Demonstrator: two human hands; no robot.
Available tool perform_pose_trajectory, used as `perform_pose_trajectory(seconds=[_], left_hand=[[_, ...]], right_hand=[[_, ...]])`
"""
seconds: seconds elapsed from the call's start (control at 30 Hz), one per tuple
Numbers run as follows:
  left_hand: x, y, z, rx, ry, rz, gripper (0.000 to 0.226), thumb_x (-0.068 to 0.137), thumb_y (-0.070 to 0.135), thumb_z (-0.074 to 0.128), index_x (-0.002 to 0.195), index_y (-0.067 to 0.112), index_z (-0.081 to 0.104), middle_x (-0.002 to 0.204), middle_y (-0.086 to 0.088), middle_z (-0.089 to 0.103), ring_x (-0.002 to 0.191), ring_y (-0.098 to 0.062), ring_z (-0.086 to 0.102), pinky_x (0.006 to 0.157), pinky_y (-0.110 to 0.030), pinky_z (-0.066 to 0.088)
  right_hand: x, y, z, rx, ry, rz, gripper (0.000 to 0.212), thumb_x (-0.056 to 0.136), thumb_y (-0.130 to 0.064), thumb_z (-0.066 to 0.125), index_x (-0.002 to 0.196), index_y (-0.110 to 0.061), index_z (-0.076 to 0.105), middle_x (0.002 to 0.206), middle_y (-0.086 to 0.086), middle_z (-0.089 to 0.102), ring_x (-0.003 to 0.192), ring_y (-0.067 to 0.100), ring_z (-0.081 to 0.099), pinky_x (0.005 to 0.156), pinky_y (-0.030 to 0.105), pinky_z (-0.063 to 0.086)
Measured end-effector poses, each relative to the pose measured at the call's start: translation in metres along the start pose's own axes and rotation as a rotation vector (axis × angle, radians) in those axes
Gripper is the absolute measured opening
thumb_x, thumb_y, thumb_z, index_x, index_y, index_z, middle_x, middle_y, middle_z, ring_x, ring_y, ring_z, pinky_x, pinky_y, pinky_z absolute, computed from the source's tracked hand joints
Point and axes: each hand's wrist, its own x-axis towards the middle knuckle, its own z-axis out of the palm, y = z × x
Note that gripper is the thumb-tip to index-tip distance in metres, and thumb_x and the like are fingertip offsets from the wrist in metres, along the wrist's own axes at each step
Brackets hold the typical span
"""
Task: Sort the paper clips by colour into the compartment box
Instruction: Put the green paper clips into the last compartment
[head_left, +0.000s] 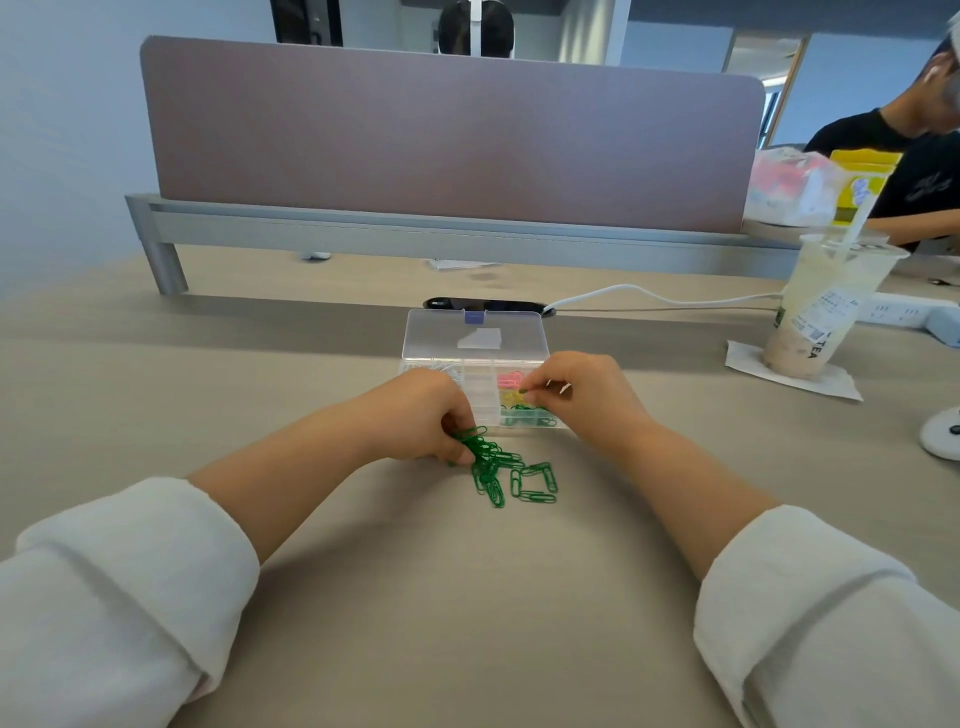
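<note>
Several green paper clips (535, 483) are lying on the tabletop (467, 597) before the compartment box (480, 396); left hand (434, 418) and right hand (579, 395), apart, are each pinching some. Light wire, probably snagging; single loops suit.

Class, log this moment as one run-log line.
left hand: grips green clips on table | right hand: pinches one clip over compartment box

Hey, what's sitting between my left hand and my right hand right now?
The compartment box: in the head view its empty-looking middle compartments sit between the left hand, holding green clips, and the right hand.
</note>
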Motion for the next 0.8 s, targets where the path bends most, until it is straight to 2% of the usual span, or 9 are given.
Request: perform_pose_trajectory(seconds=[0.07,0.17,0.27,0.33,0.43,0.5,0.57,0.63,0.8], left_hand=[[0.000,-0.001,0.000,-0.031,-0.001,-0.002,0.019,0.076,0.024,0.074,0.093,0.016,0.073,0.065,0.013,0.056,0.055,-0.001,0.049,0.055,-0.015,0.041],[0.000,-0.002,-0.001,-0.059,-0.004,-0.005,0.016,0.076,0.024,0.075,0.089,0.017,0.074,0.064,0.012,0.059,0.056,-0.004,0.051,0.058,-0.020,0.044],[0.000,-0.003,-0.001,-0.066,-0.008,-0.007,0.013,0.076,0.025,0.075,0.086,0.017,0.073,0.064,0.011,0.059,0.057,-0.006,0.052,0.059,-0.021,0.045],[0.000,-0.004,-0.001,-0.076,-0.020,-0.014,0.010,0.076,0.024,0.075,0.084,0.019,0.073,0.066,0.009,0.062,0.059,-0.008,0.054,0.060,-0.022,0.047],[0.000,-0.004,-0.002,-0.083,-0.032,-0.018,0.007,0.076,0.024,0.074,0.082,0.021,0.073,0.067,0.008,0.063,0.058,-0.008,0.054,0.058,-0.019,0.046],[0.000,-0.004,-0.002,-0.080,-0.035,-0.019,0.007,0.076,0.024,0.074,0.082,0.020,0.073,0.065,0.009,0.063,0.056,-0.007,0.053,0.056,-0.017,0.044],[0.000,-0.004,-0.003,-0.088,-0.034,-0.019,0.007,0.076,0.024,0.074,0.081,0.020,0.073,0.063,0.011,0.062,0.057,-0.008,0.053,0.056,-0.016,0.044],[0.000,-0.004,-0.003,-0.099,-0.032,-0.024,0.006,0.076,0.026,0.074,0.081,0.022,0.073,0.062,0.013,0.062,0.058,-0.007,0.054,0.055,-0.014,0.042],[0.001,-0.002,-0.004,-0.118,-0.020,-0.032,0.011,0.076,0.029,0.074,0.082,0.020,0.074,0.060,0.013,0.061,0.056,-0.003,0.050,0.056,-0.018,0.039]], right_hand=[[0.001,0.003,0.002,-0.022,-0.021,-0.005,0.014,0.081,-0.007,0.068,0.093,-0.010,0.075,0.091,0.006,0.072,0.072,0.011,0.055,0.075,0.018,0.045],[0.001,0.003,0.003,-0.008,-0.047,0.002,0.017,0.084,-0.007,0.066,0.098,-0.011,0.075,0.098,0.002,0.072,0.072,0.002,0.055,0.073,0.007,0.040],[0.000,0.004,0.001,0.016,-0.047,0.002,0.022,0.089,-0.006,0.057,0.103,-0.013,0.073,0.101,0.001,0.072,0.082,0.004,0.058,0.084,0.015,0.044],[0.000,0.005,-0.001,0.030,-0.009,0.012,0.023,0.091,-0.006,0.053,0.103,-0.013,0.072,0.097,0.001,0.072,0.074,0.003,0.059,0.079,0.019,0.048],[0.002,0.010,-0.005,0.000,0.105,0.079,0.021,0.092,-0.009,0.051,0.101,-0.014,0.070,0.085,-0.003,0.067,0.059,-0.005,0.050,0.065,0.014,0.039],[0.005,0.014,-0.006,-0.055,0.126,0.193,0.017,0.090,-0.015,0.053,0.102,-0.014,0.065,0.080,-0.006,0.059,0.064,0.001,0.050,0.068,0.019,0.037],[0.005,0.017,-0.004,-0.060,0.031,0.331,0.023,0.088,-0.024,0.058,0.108,-0.013,0.058,0.080,-0.003,0.055,0.075,0.013,0.052,0.071,0.024,0.037],[0.004,0.015,0.002,0.014,-0.065,0.425,0.033,0.087,-0.027,0.061,0.114,-0.012,0.052,0.087,0.000,0.054,0.083,0.017,0.052,0.073,0.028,0.041],[0.004,0.006,0.012,0.172,-0.089,0.397,0.034,0.085,-0.015,0.058,0.117,-0.007,0.054,0.095,0.007,0.058,0.084,0.022,0.059,0.082,0.037,0.053]])
